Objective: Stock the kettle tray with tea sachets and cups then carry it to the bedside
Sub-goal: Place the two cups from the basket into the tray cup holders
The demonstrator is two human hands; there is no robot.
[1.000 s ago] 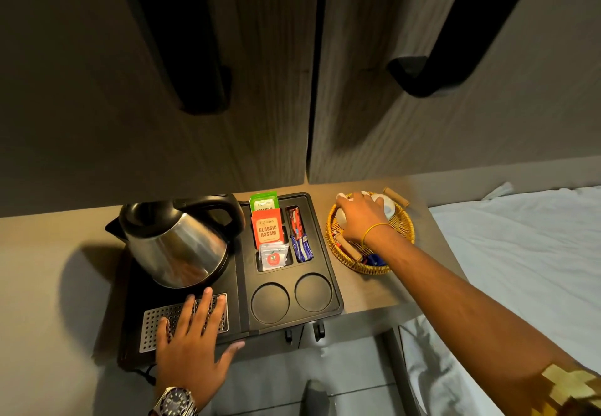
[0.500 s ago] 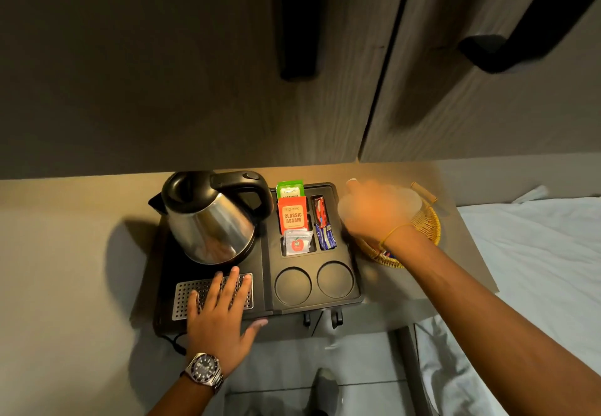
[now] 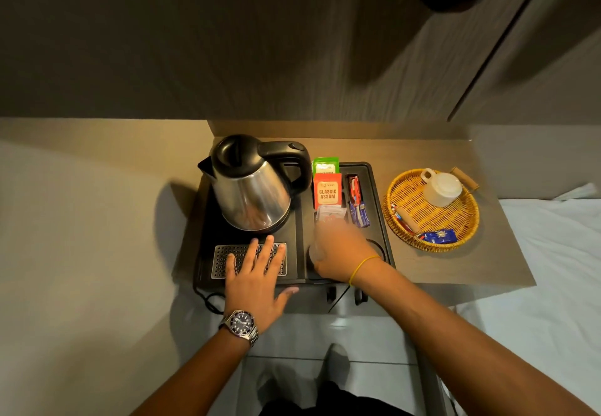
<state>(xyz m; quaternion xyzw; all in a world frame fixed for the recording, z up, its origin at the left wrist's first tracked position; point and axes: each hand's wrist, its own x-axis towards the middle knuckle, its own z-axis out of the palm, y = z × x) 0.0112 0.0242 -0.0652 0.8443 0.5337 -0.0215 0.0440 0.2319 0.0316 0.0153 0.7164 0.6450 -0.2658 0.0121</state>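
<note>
A black kettle tray (image 3: 374, 194) sits on a small table and carries a steel kettle (image 3: 252, 188). Its sachet slot holds a green sachet (image 3: 325, 165), an orange Classic Assam sachet (image 3: 327, 192) and red-blue sticks (image 3: 357, 207). My left hand (image 3: 257, 275) lies flat, fingers spread, on the tray's metal grille. My right hand (image 3: 338, 253), blurred by motion, is shut on a white cup (image 3: 316, 253) over the tray's left round recess. A second white cup (image 3: 442, 188) lies upside down in a woven basket (image 3: 455, 230) to the right.
The basket also holds a blue sachet (image 3: 440, 236) and a few sticks. White bedding (image 3: 559, 269) lies right of the table. Dark wood panels rise behind. The kettle's cord (image 3: 208, 301) hangs off the tray's front left corner.
My right hand lifted a white cup out of the basket and carried it left, down onto the tray's left cup recess. My left hand stayed on the grille. The camera shifted.
</note>
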